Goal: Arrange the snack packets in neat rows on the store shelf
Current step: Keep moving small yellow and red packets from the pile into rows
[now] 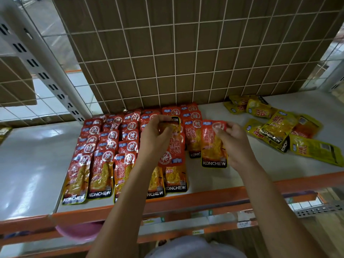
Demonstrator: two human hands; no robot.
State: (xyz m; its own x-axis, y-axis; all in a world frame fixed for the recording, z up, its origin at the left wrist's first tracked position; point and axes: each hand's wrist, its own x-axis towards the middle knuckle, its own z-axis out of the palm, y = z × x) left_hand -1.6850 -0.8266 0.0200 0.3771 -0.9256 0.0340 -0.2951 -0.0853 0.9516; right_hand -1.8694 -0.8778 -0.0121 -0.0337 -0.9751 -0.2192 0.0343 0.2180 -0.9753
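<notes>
Several red snack packets (104,159) lie in overlapping rows on the white shelf (31,164), reaching from the back grid to the front edge. My left hand (158,138) grips an upside-down red packet (172,146) above the middle rows. My right hand (234,144) pinches the top corner of another red packet (213,146), which hangs at the right end of the rows. A loose heap of yellow packets (277,127) lies unsorted at the right of the shelf.
A white wire grid (186,53) backed by brown cardboard closes the rear. An orange rail (204,200) runs along the shelf's front edge. A white slotted upright (37,62) stands at the left. A lower shelf with a pink bowl (78,231) lies below.
</notes>
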